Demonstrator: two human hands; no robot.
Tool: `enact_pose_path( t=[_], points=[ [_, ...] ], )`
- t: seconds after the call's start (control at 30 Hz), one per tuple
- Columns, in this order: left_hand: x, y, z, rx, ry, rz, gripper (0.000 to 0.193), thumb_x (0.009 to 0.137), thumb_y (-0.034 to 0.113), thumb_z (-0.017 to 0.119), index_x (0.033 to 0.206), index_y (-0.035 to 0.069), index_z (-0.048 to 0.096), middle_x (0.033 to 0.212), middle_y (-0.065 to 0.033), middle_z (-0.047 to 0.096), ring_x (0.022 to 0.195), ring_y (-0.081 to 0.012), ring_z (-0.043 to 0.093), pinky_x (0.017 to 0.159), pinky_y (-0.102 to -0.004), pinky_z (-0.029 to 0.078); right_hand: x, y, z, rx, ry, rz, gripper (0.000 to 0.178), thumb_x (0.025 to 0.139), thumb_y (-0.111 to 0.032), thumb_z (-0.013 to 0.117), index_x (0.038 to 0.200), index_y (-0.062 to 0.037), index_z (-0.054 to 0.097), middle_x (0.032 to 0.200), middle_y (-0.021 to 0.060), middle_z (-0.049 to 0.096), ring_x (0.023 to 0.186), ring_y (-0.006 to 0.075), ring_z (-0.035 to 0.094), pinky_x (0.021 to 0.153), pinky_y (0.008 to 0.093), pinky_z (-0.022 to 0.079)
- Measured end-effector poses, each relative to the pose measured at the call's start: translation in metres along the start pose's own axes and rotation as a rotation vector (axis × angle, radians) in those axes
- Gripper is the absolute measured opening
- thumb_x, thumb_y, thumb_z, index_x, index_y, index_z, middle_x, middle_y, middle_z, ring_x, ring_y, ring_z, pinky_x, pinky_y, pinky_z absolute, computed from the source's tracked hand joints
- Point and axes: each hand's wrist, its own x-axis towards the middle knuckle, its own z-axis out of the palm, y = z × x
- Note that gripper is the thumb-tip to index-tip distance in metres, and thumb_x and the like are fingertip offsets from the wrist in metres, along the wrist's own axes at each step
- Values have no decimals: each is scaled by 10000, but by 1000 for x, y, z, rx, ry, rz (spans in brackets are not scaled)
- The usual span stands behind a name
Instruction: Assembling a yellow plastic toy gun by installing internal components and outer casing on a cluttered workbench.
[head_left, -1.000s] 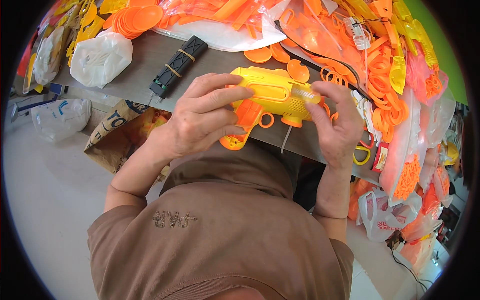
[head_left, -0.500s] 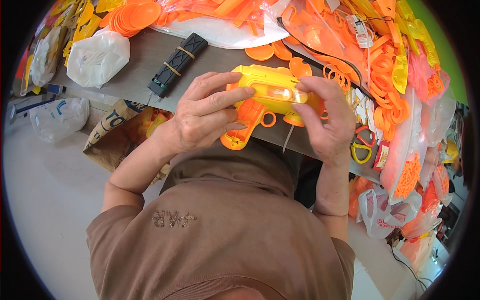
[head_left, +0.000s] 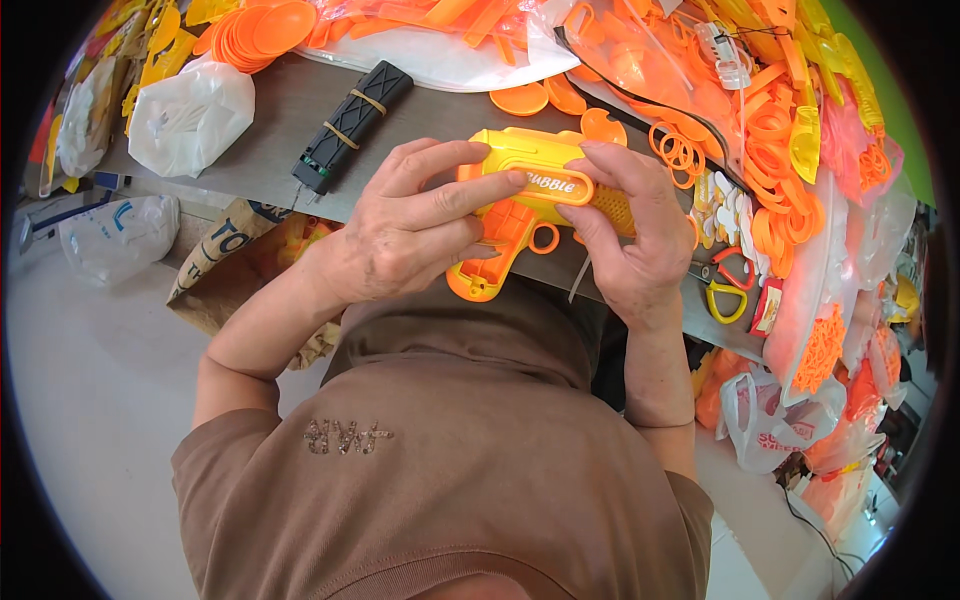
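A yellow and orange plastic toy gun (head_left: 520, 147) is held in front of my body at the near edge of the table. My left hand (head_left: 400, 225) grips its rear end, with the index finger reaching onto one end of an oval orange plate (head_left: 552, 188) on its side. At the other end my right hand (head_left: 640, 230) is closed around the front, thumb and fingers by the plate's right end. Below my left fingers hangs the orange handle (head_left: 490, 266), its hollow inside showing, with a ring-shaped trigger (head_left: 544, 238) beside it. My right palm hides part of the front.
A black case (head_left: 350, 125) with two rubber bands lies left on the table (head_left: 270, 115). Beyond it are a white bag (head_left: 190, 115) and stacked orange discs (head_left: 262, 32). Orange parts (head_left: 770, 130) heap up at right, near red-and-yellow scissors (head_left: 728, 295). A paper bag (head_left: 225, 250) stands lower left.
The toy gun has tilted slightly, and white lettering now shows on the oval plate where glare lay before. My right hand has shifted a little left along the toy.
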Motion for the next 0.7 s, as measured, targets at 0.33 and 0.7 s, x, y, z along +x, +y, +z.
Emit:
enact_pose_path(
  t=[0.33, 0.7],
  points=[
    [4, 0, 0, 100, -46, 48, 164, 639, 161, 666, 658, 89, 520, 1274, -37, 550, 1092, -298, 523, 831, -432, 444, -24, 12, 6, -379, 84, -227, 407, 755, -127, 704, 1127, -8, 590, 1129, 110, 604, 1034, 275, 573, 929, 421, 393],
    [-2, -1, 11, 85, 16, 31, 132, 617, 139, 624, 637, 64, 517, 1207, -62, 601, 1089, -323, 515, 809, -435, 446, -31, 15, -1, -560, -74, -322, 483, 851, -240, 632, 1232, 39, 533, 1242, 157, 548, 1157, 294, 524, 1037, 473, 320]
  ],
)
